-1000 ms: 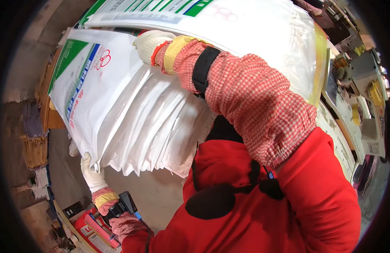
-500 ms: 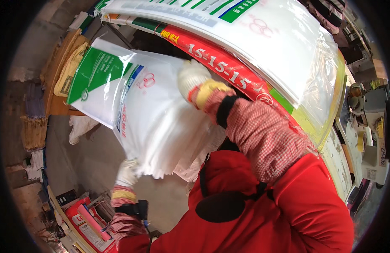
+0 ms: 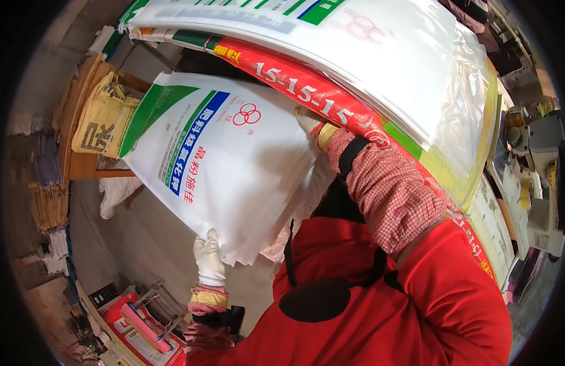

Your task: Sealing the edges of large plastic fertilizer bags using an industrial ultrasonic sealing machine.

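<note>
A bundle of white printed plastic sacks (image 3: pixel 233 165), with a green corner, a blue band and red ring marks, hangs slanting across the middle. My left hand (image 3: pixel 210 261), in a white glove, pinches its lower near edge. Also gloved, my right hand (image 3: pixel 309 122) grips the bundle's right edge beside the raised stack; its fingers are mostly hidden beneath the plastic. The lower end of the bundle shows several loose sack edges fanned apart.
A tall stack of white sacks (image 3: pixel 380 67) rises at the far right, over a red sack (image 3: pixel 294 85). Folded yellow sacks (image 3: pixel 102 116) rest on a wooden shelf at left. A pink roll (image 3: pixel 145 327) lies over a red package at lower left. Grey machinery (image 3: pixel 542 146) stands right.
The bundle has flattened out, and its printed face now shows more fully. My right hand has shifted right and slightly down; my left hand has moved right and down.
</note>
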Demonstrator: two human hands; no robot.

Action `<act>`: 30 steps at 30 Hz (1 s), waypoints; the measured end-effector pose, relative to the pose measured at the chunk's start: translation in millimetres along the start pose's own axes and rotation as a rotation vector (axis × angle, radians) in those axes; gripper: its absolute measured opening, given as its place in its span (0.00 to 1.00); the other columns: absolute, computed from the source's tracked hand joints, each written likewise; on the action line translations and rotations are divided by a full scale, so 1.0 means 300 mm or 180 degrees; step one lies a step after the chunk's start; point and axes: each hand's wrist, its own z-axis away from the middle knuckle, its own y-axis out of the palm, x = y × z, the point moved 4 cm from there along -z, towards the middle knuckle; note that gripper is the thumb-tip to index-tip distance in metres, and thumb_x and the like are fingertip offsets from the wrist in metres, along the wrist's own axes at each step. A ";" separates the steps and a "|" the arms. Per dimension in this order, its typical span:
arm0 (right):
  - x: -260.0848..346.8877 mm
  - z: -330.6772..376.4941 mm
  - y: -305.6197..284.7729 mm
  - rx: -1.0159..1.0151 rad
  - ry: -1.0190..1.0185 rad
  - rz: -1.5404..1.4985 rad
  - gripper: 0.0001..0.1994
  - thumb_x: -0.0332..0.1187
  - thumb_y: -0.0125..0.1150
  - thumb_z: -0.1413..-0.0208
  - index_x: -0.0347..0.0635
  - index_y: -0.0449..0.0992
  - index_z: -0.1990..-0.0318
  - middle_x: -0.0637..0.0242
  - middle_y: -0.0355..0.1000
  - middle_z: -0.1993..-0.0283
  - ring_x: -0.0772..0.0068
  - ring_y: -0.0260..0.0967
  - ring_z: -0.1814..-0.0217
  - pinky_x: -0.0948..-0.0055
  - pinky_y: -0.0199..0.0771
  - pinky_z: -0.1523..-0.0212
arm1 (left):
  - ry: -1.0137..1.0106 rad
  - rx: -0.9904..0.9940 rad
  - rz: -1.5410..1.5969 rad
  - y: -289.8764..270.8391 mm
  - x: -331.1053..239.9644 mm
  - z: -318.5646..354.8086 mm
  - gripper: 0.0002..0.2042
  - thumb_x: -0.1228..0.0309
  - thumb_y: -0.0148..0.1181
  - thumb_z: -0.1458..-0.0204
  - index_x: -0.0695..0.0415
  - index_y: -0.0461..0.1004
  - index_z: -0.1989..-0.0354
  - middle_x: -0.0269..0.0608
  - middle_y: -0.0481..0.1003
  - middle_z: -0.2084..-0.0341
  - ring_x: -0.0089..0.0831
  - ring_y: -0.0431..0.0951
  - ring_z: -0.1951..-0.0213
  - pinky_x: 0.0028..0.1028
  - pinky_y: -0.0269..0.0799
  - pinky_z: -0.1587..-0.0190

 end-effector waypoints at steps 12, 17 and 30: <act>-0.057 0.179 0.017 -0.0410 0.0318 -0.0419 0.14 0.37 0.55 0.53 0.37 0.79 0.63 0.48 0.75 0.60 0.49 0.73 0.57 0.57 0.72 0.55 | -0.1174 0.1111 -0.0824 0.117 0.153 -0.083 0.35 0.55 0.60 0.46 0.63 0.53 0.37 0.51 0.63 0.45 0.40 0.66 0.45 0.36 0.63 0.41; 0.060 0.376 -0.151 -0.0850 -0.0078 -0.0713 0.15 0.38 0.54 0.53 0.36 0.79 0.65 0.48 0.76 0.63 0.47 0.74 0.60 0.56 0.73 0.57 | 0.2691 -0.0526 -0.5679 0.220 -0.241 -0.041 0.54 0.59 0.77 0.74 0.67 0.49 0.38 0.64 0.50 0.38 0.55 0.55 0.38 0.45 0.54 0.36; -0.299 0.989 -0.846 -0.1139 -0.0880 -0.4109 0.10 0.34 0.54 0.44 0.39 0.76 0.59 0.68 0.74 0.69 0.80 0.70 0.72 0.78 0.69 0.72 | 0.4574 0.3078 -0.2774 1.504 -0.573 0.445 0.11 0.68 0.60 0.52 0.60 0.74 0.63 0.48 0.74 0.63 0.46 0.73 0.60 0.39 0.69 0.57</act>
